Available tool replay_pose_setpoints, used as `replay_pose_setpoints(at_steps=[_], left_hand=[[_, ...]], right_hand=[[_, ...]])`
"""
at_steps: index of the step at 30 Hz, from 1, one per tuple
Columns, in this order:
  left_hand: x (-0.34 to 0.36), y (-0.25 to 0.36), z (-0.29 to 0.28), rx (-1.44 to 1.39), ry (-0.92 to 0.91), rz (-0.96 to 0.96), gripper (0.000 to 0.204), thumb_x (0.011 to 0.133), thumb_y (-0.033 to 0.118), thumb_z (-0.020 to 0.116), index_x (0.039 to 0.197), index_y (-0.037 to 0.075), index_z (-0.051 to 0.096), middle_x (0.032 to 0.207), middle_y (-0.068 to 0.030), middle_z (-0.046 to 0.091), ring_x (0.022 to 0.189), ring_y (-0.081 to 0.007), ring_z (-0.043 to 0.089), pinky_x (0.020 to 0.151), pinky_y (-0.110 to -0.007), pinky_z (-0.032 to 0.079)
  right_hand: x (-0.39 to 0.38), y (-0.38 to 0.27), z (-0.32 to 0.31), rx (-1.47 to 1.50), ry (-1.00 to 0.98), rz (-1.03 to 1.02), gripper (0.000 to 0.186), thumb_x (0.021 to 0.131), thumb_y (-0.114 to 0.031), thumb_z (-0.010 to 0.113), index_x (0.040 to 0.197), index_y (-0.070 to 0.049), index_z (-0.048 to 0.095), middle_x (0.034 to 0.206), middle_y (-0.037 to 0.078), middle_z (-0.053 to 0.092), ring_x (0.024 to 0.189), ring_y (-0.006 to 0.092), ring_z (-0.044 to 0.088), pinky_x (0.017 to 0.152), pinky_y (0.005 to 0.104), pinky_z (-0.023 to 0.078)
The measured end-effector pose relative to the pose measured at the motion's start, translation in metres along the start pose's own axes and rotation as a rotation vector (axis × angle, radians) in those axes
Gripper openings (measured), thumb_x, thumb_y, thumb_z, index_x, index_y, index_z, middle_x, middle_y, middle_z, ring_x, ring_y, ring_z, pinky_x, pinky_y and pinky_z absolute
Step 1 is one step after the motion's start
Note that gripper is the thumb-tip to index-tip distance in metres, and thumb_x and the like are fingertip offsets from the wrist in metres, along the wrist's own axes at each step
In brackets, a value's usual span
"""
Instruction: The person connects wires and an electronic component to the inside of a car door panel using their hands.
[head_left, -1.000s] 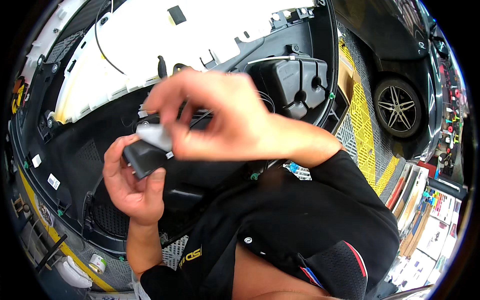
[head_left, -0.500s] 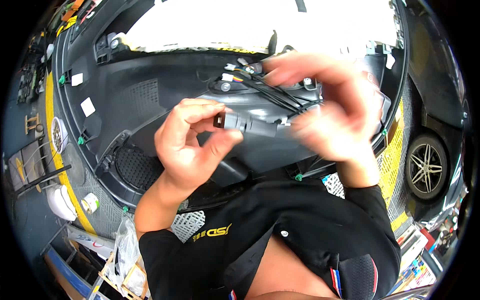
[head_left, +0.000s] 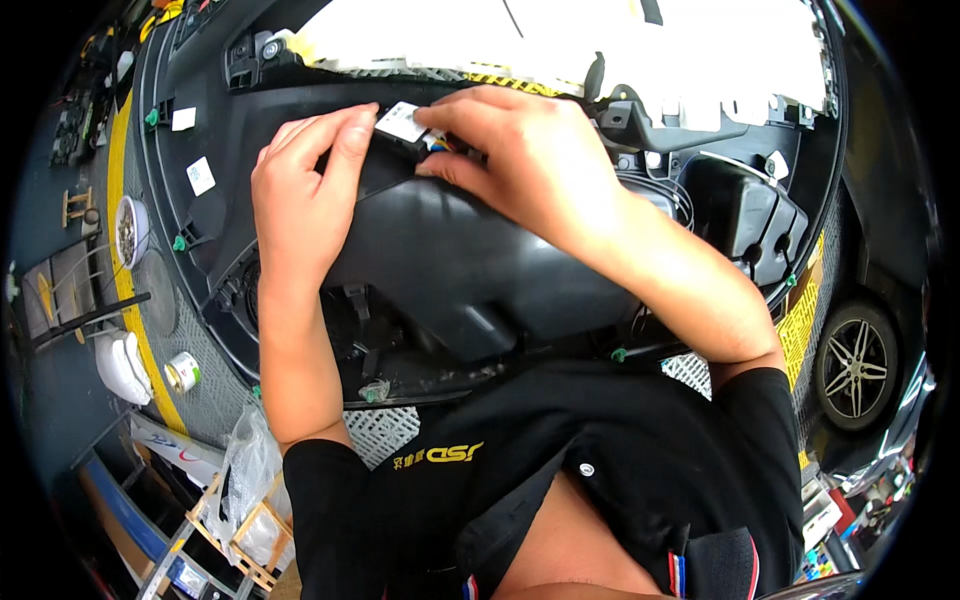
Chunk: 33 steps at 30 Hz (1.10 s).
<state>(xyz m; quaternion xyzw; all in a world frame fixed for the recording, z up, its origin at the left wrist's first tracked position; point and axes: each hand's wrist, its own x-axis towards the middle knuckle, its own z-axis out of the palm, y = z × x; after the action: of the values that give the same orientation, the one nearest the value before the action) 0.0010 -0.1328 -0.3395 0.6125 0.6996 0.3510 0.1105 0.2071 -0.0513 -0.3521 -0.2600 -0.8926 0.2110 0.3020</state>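
A small black box (head_left: 402, 124) with a white label on top lies between my two hands, above the dark inner face of a large black car trim panel (head_left: 400, 225). My left hand (head_left: 305, 180) is closed at the box's left edge, thumb and index fingertips touching it. From the other side, my right hand (head_left: 520, 150) pinches the box's right end with thumb and fingers. Coloured wires (head_left: 437, 145), blue and yellow among them, show at that end between the fingers. The plug they run into is mostly covered by the right hand.
White padding (head_left: 540, 50) covers the panel's far part. Green clips (head_left: 180, 243) line its rim. A black moulded box (head_left: 745, 215) sits at the right beside thin black cables (head_left: 680, 195). A bowl of small parts (head_left: 130, 232) stands left; a car wheel (head_left: 857, 365) is at right.
Both hands have moved away from me; the left also went left. The dark cylindrical part held before is no longer visible. The labelled box is now between the hands.
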Motion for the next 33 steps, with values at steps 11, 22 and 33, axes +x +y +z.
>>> replay_pose_setpoints(at_steps=[11,22,33], left_hand=[[0.003,-0.024,-0.003,-0.307,0.047,-0.244,0.025,0.096,0.004,0.07,0.121,0.001,0.075,0.112,-0.0054,0.076,0.103,-0.011,0.068,0.094,-0.025,0.051],[0.002,-0.027,-0.008,-0.197,0.031,-0.2,0.02,0.093,0.004,0.072,0.112,0.001,0.078,0.115,-0.0093,0.077,0.108,-0.0147,0.07,0.097,-0.027,0.052],[0.001,-0.031,-0.007,-0.194,0.033,-0.194,0.02,0.092,0.001,0.07,0.109,0.002,0.079,0.119,-0.0105,0.076,0.11,-0.0161,0.069,0.098,-0.029,0.051]], right_hand=[[0.022,0.011,0.014,-0.083,-0.033,-0.08,0.027,0.088,-0.029,0.076,0.106,-0.009,0.075,0.09,0.009,0.076,0.085,0.0287,0.075,0.074,0.0404,0.06],[0.023,0.006,0.022,-0.265,-0.033,-0.241,0.033,0.084,-0.011,0.066,0.116,-0.005,0.074,0.1,0.006,0.074,0.096,0.0236,0.074,0.082,0.0356,0.06],[0.023,0.005,0.02,-0.307,-0.057,-0.276,0.035,0.083,-0.012,0.067,0.116,-0.005,0.074,0.097,0.005,0.072,0.092,0.0211,0.072,0.081,0.034,0.059]])
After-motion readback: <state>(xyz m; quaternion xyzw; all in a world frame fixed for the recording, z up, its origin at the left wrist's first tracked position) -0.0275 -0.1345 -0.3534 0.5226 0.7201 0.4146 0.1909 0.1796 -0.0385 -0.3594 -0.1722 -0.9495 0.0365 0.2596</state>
